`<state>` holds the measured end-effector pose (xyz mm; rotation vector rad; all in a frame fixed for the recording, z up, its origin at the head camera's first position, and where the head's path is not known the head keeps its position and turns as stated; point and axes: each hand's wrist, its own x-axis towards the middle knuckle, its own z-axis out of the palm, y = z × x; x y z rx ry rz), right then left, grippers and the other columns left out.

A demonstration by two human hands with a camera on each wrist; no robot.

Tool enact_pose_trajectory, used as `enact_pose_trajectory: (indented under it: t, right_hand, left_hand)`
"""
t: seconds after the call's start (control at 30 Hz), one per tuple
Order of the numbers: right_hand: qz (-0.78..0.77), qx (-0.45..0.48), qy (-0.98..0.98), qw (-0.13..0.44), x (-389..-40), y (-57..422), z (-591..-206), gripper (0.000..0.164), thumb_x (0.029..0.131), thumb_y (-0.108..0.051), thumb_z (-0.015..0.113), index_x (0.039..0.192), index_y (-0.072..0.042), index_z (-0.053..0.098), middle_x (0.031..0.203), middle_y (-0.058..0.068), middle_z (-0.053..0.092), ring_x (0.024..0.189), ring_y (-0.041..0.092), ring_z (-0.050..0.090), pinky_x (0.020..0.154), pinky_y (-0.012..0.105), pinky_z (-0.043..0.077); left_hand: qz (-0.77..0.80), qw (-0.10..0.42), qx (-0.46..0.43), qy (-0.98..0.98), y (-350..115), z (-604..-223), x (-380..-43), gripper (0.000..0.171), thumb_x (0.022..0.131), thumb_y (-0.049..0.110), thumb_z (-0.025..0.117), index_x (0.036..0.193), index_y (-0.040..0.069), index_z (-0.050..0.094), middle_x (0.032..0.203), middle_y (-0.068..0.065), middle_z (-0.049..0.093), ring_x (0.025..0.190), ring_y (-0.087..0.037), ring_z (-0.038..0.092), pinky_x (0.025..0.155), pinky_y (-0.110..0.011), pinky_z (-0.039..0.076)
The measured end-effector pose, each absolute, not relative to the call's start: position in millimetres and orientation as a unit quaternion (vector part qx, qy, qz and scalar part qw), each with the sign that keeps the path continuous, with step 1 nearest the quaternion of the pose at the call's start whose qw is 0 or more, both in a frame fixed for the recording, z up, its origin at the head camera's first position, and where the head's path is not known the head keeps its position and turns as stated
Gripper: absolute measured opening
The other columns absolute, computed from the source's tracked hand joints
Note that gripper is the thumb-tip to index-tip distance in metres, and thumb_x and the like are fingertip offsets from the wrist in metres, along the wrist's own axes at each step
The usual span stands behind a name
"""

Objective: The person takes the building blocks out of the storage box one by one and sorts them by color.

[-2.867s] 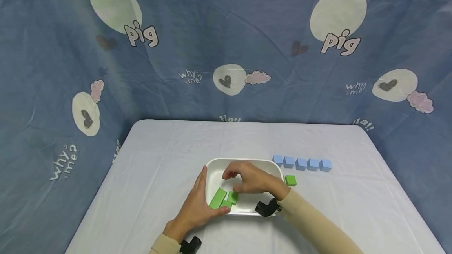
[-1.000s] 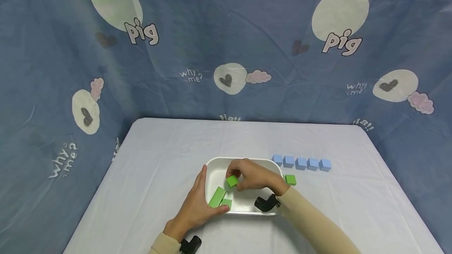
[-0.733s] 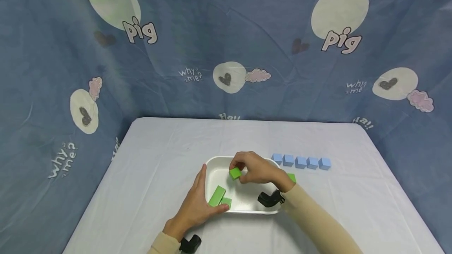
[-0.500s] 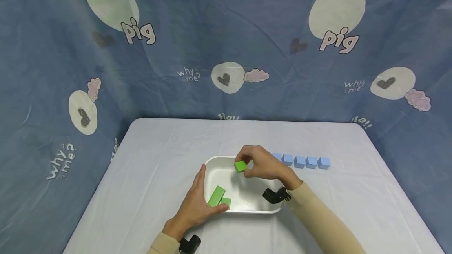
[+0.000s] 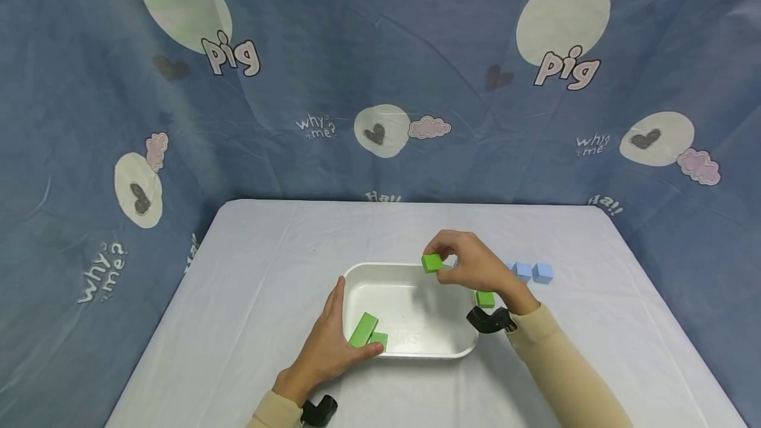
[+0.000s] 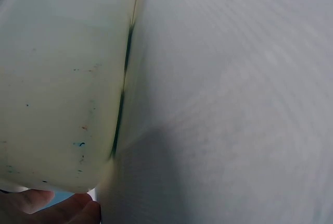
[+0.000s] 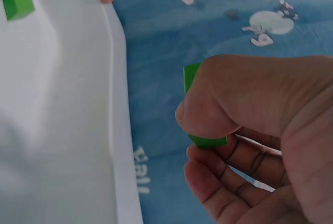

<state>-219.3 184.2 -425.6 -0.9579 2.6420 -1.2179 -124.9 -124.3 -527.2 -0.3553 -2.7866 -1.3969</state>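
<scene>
My right hand (image 5: 478, 268) pinches a small green block (image 5: 432, 263) between thumb and fingers, just above the far rim of a white plastic tray (image 5: 416, 339). In the right wrist view the thumb covers much of that green block (image 7: 209, 142). My left hand (image 5: 329, 347) holds the tray's near left corner, fingers along the left side and thumb at the front rim. Beside that thumb, a longer green block (image 5: 363, 329) and a small green block (image 5: 379, 339) lie inside the tray. The left wrist view shows mostly the tray's outer wall (image 6: 62, 94).
Another green block (image 5: 485, 299) sits on the white-covered table right of the tray, near my right wrist. Behind it runs a row of light blue cubes (image 5: 542, 273), partly hidden by my right hand. A blue printed cloth (image 5: 285, 157) hangs behind the table.
My right hand has picked the small green block up from inside the tray and carried it up and to the right, to the far rim. My left hand stays at the tray corner.
</scene>
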Motion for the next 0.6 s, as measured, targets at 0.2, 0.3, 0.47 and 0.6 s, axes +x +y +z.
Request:
enact_pose_trajectory:
  t: [0.2,0.3,0.47,0.6]
  right_hand:
    - [-0.397,-0.293,0.870,0.021,-218.6,200.9,-418.6,0.037,0.075,0.007,0.073,0.104,-0.015,0.073,0.101,-0.007,0.068,0.089,0.014,0.064,0.084,0.051,0.055]
    - [-0.395,-0.288,0.872,0.011,-217.3,209.5,-417.0,0.036,0.076,0.008,0.073,0.104,-0.015,0.073,0.101,-0.007,0.068,0.089,0.014,0.064,0.084,0.050,0.055]
    - [-0.397,-0.270,0.877,-0.001,-213.4,227.7,-417.9,0.036,0.077,0.009,0.076,0.106,-0.012,0.073,0.101,-0.004,0.068,0.089,0.015,0.065,0.083,0.044,0.056]
    - [-0.391,-0.249,0.886,-0.011,-211.2,242.8,-418.6,0.036,0.077,0.007,0.078,0.107,-0.011,0.073,0.102,-0.002,0.068,0.090,0.016,0.065,0.084,0.040,0.055]
  left_hand:
    - [-0.445,0.003,-0.113,-0.888,-124.5,-525.9,-124.5,0.141,0.063,0.058,0.092,0.163,0.005,0.008,0.166,-0.018,0.021,0.143,-0.040,0.036,0.108,-0.058,0.038]
    - [-0.445,0.003,-0.113,-0.888,-124.9,-525.9,-124.5,0.141,0.063,0.057,0.092,0.164,0.006,0.007,0.166,-0.018,0.020,0.143,-0.040,0.036,0.108,-0.058,0.038]
    - [-0.445,-0.001,-0.114,-0.888,-124.5,-526.0,-124.6,0.141,0.063,0.057,0.092,0.164,0.007,0.006,0.166,-0.018,0.020,0.144,-0.040,0.035,0.109,-0.058,0.037]
    - [-0.441,0.001,-0.113,-0.890,-124.1,-525.8,-124.4,0.141,0.063,0.057,0.092,0.164,0.007,0.007,0.166,-0.018,0.020,0.143,-0.040,0.036,0.109,-0.057,0.038]
